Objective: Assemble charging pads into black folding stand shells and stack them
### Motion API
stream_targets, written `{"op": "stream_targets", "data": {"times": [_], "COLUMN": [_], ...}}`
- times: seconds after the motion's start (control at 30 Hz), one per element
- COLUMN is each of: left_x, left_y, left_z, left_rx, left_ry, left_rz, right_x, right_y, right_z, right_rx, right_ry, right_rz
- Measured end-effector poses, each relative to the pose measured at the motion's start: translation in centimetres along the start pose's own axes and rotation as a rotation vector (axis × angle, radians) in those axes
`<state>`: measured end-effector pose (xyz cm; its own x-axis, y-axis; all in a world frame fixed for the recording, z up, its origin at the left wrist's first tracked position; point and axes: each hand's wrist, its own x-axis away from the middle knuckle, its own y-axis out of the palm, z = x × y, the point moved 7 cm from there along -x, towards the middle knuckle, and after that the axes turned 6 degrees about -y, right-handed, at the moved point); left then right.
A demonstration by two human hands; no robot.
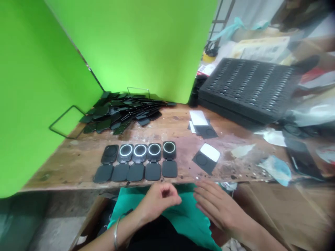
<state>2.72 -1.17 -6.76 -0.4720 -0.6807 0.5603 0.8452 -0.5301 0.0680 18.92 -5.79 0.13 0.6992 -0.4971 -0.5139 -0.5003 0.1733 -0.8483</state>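
Observation:
My left hand (161,198) hovers at the table's front edge with its fingers curled and thumb close to them; whether anything small is between them is hidden. To its right, my right hand (214,202) has its fingers stretched out and holds nothing. Just beyond my left hand lies a row of several unfolded black square devices; four have pale rings, such as the rightmost one (169,150), and the leftmost (110,153) shows a plain dark face. Past my right hand, a dark sheet (201,159) with a white rounded card (210,152) rests on the wood.
A heap of black folding pieces (117,113) lies against the green panels (136,45). Black foam trays (246,89) stand at the back right. White and dark cards (199,118), torn paper (243,150) and a phone (303,158) lie on the wooden table (62,164).

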Motion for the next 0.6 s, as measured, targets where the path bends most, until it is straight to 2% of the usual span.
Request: {"op": "stream_targets", "data": {"times": [0.07,0.13,0.17,0.23,0.27,0.33,0.47,0.6], "left_x": [1.5,2.8,3.4,4.2,4.5,4.9,4.8,4.4], "left_y": [-0.9,-2.2,-3.0,-5.0,-5.9,-7.0,-7.5,-8.4], "left_z": [-2.1,-4.5,-5.5,-7.5,-8.4,-10.1,-11.9,-12.7], "left_rx": [-0.126,-0.313,-0.424,-0.681,-0.803,-0.978,-1.078,-1.018], "left_ry": [-0.055,-0.033,0.018,0.113,0.123,0.107,0.113,0.191], "left_rz": [-0.05,-0.066,-0.029,0.126,0.211,0.306,0.313,0.32], "right_x": [0.5,1.0,1.2,1.2,1.1,0.5,-1.4,-3.1], "right_y": [-0.4,-0.3,-0.2,0.3,0.5,1.2,2.2,2.3], "right_z": [1.7,3.2,3.7,4.4,4.6,4.8,5.6,8.9], "right_rx": [-0.022,-0.035,-0.032,-0.02,-0.012,0.009,0.083,0.157], "right_ry": [0.109,0.19,0.206,0.203,0.197,0.185,0.171,0.263], "right_rz": [0.076,0.11,0.116,0.116,0.111,0.094,0.069,0.048]}}
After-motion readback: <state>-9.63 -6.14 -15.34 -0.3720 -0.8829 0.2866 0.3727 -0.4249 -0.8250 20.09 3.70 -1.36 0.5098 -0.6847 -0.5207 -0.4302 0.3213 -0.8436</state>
